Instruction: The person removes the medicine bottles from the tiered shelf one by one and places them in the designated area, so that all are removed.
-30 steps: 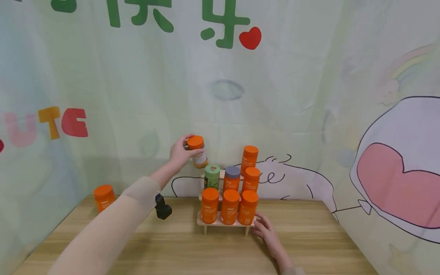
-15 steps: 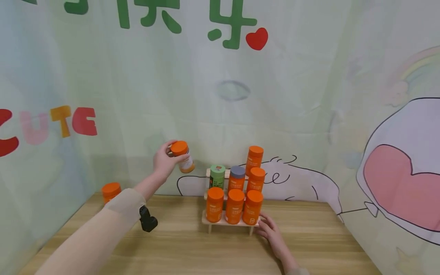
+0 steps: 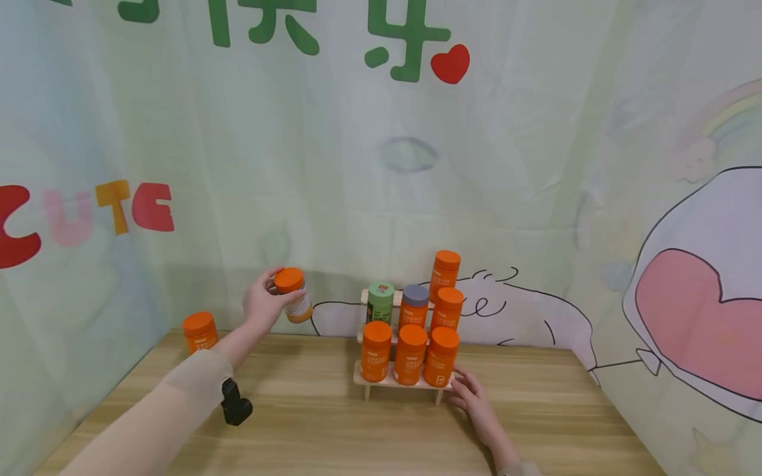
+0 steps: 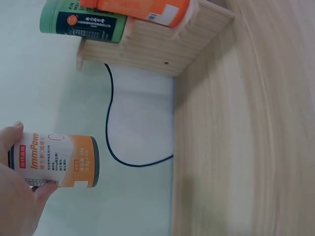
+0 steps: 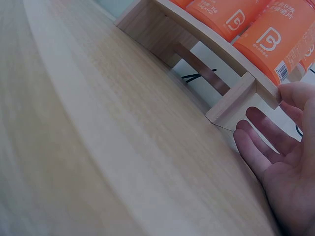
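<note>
My left hand [image 3: 262, 301] grips a supplement jar [image 3: 296, 297] with an orange lid and a white-and-orange label, thumb on one side and fingers round the other. The jar is tilted, held in the air left of a tiered wooden rack [image 3: 405, 381]. In the left wrist view the label of the jar [image 4: 59, 160] faces the camera. My right hand [image 3: 474, 400] is at the rack's front right corner. In the right wrist view a digit of the right hand [image 5: 290, 162] touches the end of the shelf [image 5: 258, 83], while the other fingers reach loosely below it.
Three orange jars [image 3: 411, 357] stand on the front tier. Behind them are a green jar [image 3: 380, 307], a grey-lidded orange jar [image 3: 414, 311] and another orange one; a further orange jar [image 3: 445, 272] is on top. One more jar [image 3: 200, 330] stands at the table's back left.
My left hand has carried the jar left and down, away from the back of the rack. My right hand stays at the rack's corner. The head view has shifted slightly.
</note>
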`<state>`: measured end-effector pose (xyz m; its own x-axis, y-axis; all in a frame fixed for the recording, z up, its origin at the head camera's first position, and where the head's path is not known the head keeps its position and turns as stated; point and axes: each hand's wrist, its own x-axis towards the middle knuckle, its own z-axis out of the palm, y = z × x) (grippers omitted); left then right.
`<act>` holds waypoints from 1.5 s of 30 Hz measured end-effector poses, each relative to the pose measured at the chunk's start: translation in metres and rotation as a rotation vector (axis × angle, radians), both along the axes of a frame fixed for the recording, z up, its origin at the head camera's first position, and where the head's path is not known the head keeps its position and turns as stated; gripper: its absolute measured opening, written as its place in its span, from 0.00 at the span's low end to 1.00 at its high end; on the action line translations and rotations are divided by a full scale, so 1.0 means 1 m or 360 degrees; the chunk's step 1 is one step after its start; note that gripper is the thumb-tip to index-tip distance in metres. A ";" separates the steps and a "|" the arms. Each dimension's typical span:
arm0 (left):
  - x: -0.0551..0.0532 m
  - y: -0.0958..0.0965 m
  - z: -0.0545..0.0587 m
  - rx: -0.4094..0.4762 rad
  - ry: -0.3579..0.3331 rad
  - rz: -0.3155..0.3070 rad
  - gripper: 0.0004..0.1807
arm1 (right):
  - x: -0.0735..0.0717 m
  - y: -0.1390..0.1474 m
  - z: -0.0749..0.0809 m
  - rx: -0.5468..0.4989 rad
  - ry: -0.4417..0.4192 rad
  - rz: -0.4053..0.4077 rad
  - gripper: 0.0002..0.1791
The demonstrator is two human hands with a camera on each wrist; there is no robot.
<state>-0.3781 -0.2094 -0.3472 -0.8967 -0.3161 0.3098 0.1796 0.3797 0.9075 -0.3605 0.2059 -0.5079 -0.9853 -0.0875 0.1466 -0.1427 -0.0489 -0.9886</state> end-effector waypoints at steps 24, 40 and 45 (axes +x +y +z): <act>0.011 -0.062 -0.053 -0.0180 -0.0145 0.0339 0.43 | 0.001 0.000 0.001 0.0003 0.0002 -0.0013 0.26; 0.012 -0.079 -0.081 -0.0329 -0.0218 0.0375 0.42 | 0.000 0.001 0.001 0.0003 -0.0004 0.0047 0.29; 0.011 -0.079 -0.085 -0.0324 -0.0233 0.0381 0.42 | -0.001 0.001 0.001 0.0015 0.0009 0.0058 0.29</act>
<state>-0.3669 -0.2885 -0.4318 -0.8441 -0.4682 0.2614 -0.0633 0.5711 0.8184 -0.3615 0.2073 -0.5071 -0.9806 -0.1245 0.1512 -0.1467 -0.0446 -0.9882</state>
